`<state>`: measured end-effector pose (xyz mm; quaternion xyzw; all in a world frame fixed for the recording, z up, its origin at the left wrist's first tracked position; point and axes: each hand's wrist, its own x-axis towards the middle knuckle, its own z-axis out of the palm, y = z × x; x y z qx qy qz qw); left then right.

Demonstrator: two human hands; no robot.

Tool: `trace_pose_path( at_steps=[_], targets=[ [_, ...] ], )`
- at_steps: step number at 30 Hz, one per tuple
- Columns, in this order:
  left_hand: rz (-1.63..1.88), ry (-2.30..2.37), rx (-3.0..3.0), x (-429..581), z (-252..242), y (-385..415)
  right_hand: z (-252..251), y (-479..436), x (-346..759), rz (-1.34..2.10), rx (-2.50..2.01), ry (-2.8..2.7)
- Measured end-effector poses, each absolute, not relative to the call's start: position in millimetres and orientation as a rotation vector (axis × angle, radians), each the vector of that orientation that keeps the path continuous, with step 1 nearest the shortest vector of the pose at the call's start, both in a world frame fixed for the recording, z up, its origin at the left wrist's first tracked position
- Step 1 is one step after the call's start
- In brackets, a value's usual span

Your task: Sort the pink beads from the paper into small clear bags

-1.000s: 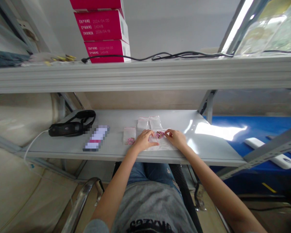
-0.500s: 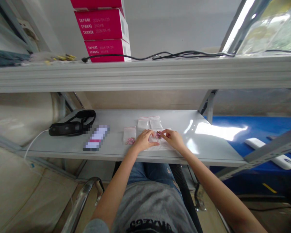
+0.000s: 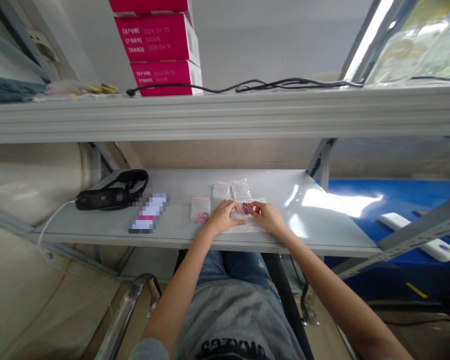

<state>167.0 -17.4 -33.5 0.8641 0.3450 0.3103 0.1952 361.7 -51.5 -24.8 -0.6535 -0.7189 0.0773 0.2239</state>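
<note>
Left hand (image 3: 222,218) low over the counter, fingers curled against a small clear bag (image 3: 243,209) of pink granules, whether gripping or only steadying impossible to tell; right hand (image 3: 268,216) closed in a fingertip pinch on the bag's right side. Bag lying between both hands, on top of a wider clear plastic sheet (image 3: 253,226). Best handling, by the look of it: thin film pinched lightly at the edge, fingertips off the granules, bag kept flat against the sheet. Just left of the hands, another clear bag (image 3: 200,208) with a red-edged top and a pink cluster at its lower end; just beyond the hands, two pale bags (image 3: 221,192) side by side. Farther left on the counter (image 3: 180,231), a black strapped device (image 3: 110,198) and a pixelated oblong (image 3: 149,213), nothing legible on either. Above, on a grey metal shelf (image 3: 225,117), stacked magenta cartons (image 3: 155,37) printed with the dates 2024/04/20 and 2026/04/19, their smaller print too blurred to read.
</note>
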Motion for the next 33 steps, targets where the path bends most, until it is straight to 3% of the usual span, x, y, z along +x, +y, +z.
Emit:
trace_pose_path(
  at_steps=[33],
  targets=[
    [0.888, 0.951, 2.433, 166.7, -36.8, -15.4, -22.8, -54.5, 357.4, 0.114, -1.897, -2.043]
  ],
)
